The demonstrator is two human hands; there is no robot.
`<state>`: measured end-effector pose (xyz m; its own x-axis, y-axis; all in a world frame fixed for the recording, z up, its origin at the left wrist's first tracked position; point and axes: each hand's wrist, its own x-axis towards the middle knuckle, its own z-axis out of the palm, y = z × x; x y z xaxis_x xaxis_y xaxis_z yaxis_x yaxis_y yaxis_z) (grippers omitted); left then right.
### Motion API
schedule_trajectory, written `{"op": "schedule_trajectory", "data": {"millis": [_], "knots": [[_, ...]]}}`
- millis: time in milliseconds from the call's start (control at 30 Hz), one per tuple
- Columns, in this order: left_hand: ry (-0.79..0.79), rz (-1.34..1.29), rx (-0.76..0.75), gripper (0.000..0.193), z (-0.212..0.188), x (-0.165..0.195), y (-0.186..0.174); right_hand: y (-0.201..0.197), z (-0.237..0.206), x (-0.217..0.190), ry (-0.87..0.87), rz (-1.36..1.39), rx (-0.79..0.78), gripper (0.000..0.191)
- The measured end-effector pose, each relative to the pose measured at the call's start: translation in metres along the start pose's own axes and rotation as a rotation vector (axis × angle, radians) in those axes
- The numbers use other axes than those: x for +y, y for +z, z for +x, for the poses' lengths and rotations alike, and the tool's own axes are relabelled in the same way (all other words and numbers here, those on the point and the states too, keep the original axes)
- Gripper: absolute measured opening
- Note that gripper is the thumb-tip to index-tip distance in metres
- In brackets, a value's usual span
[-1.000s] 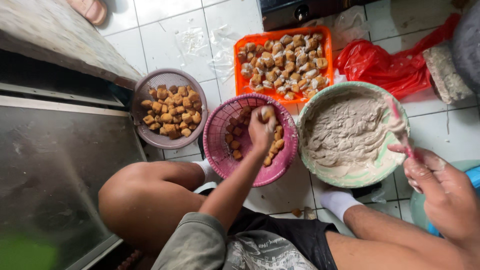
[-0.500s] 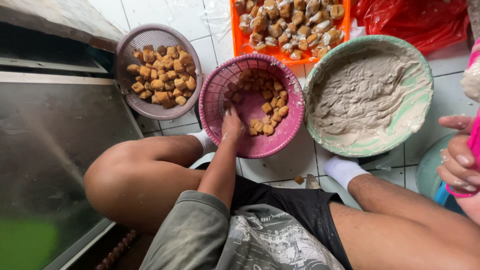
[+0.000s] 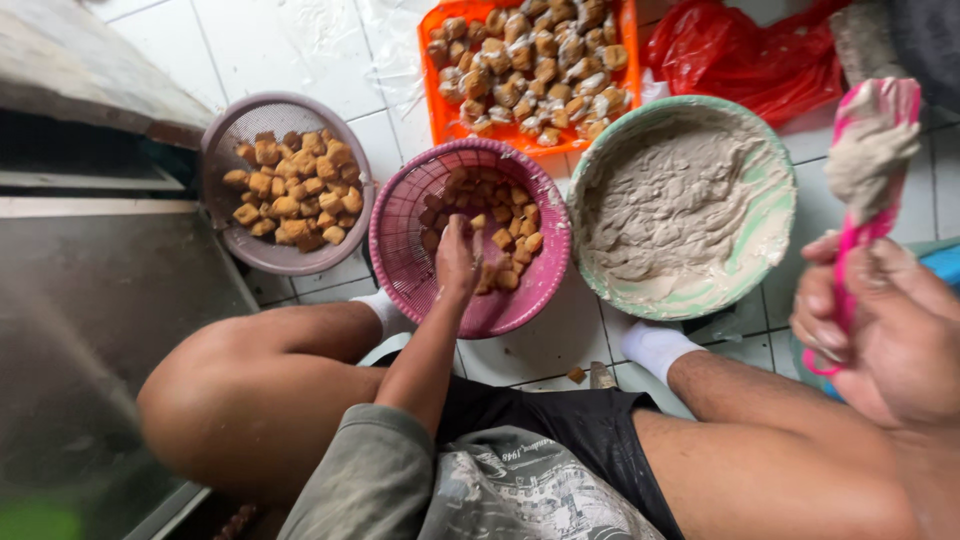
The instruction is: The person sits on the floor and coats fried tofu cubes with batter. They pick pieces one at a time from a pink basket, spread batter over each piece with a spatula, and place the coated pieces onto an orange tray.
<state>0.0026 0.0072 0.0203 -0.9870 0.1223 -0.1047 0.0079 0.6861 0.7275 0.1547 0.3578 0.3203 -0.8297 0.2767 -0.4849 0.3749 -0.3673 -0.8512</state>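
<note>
White tiled floor (image 3: 250, 40): pink basket (image 3: 400, 240) of tofu cubes (image 3: 510, 235), paste-filled green bowl (image 3: 775, 170).

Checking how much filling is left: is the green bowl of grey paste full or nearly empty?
Fairly full. Grey paste covers the whole bottom of the green bowl and smears up its walls, below the rim.

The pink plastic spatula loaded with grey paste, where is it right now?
In the head view, the pink plastic spatula is at the far right, gripped by the right hand, just right of the green bowl of paste.
</note>
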Motion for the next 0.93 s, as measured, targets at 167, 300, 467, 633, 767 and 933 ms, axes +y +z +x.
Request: {"op": "schedule_trajectory", "data": {"millis": [167, 300, 467, 633, 767, 933], "knots": [[0.061, -0.711, -0.025, 0.038, -0.004, 0.115, 0.049, 0.015, 0.009, -0.005, 0.028, -0.032, -0.014, 0.02], [-0.196, -1.571, -0.593, 0.034, -0.044, 0.201, 0.037, 0.023, 0.011, 0.0, -0.035, -0.138, -0.051, 0.017], [-0.305, -1.836, -0.944, 0.026, -0.082, 0.251, -0.017, 0.034, 0.009, -0.001, -0.094, -0.337, -0.096, 0.031], [-0.088, -1.391, -0.684, 0.028, -0.078, 0.269, -0.037, 0.034, 0.011, 0.002, -0.119, -0.293, -0.113, 0.026], [0.286, -1.149, -0.386, 0.051, -0.094, 0.267, -0.043, 0.033, 0.013, 0.007, -0.083, -0.3, -0.099, 0.022], [0.4, -0.882, -0.344, 0.035, -0.091, 0.242, -0.027, 0.042, 0.007, 0.009, -0.038, -0.14, -0.236, 0.037]]}}
